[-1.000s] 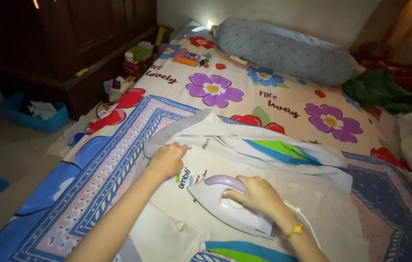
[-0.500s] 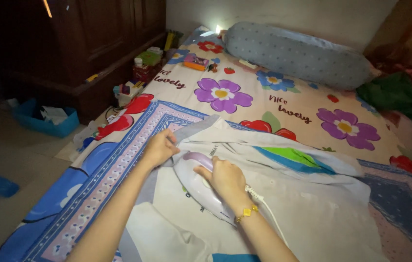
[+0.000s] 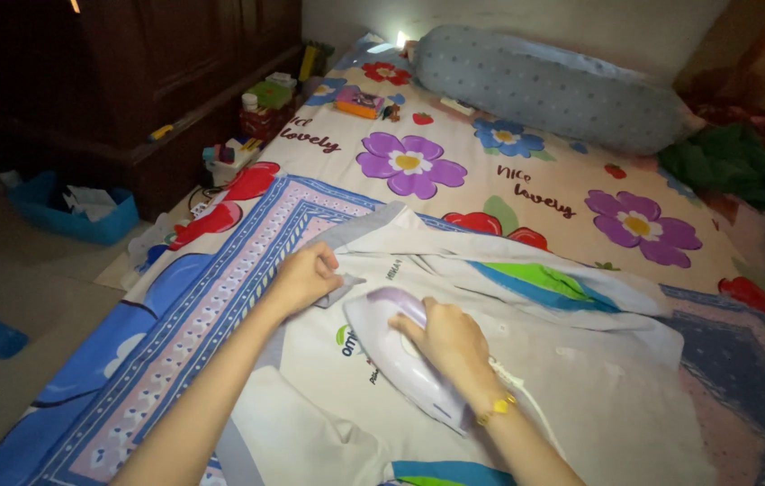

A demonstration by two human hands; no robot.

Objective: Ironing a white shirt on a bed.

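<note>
R hand (image 3: pixel 450 340) closed around handle of white/purple iron (image 3: pixel 400 355), soleplate flat on white shirt (image 3: pixel 526 360) w/ green+blue stripes, spread on bed (image 3: pixel 490 180) over blue-pink patterned blanket (image 3: pixel 211 306). L hand (image 3: pixel 306 277) pinches shirt's grey collar edge just beside iron tip, fingers closed on fabric. Iron cord (image 3: pixel 535 409) runs past R wrist w/ gold bracelet (image 3: pixel 495 409). Grey dotted bolster (image 3: pixel 544 85) at far end of bed; blue bin (image 3: pixel 72 211) on floor at left.
</note>
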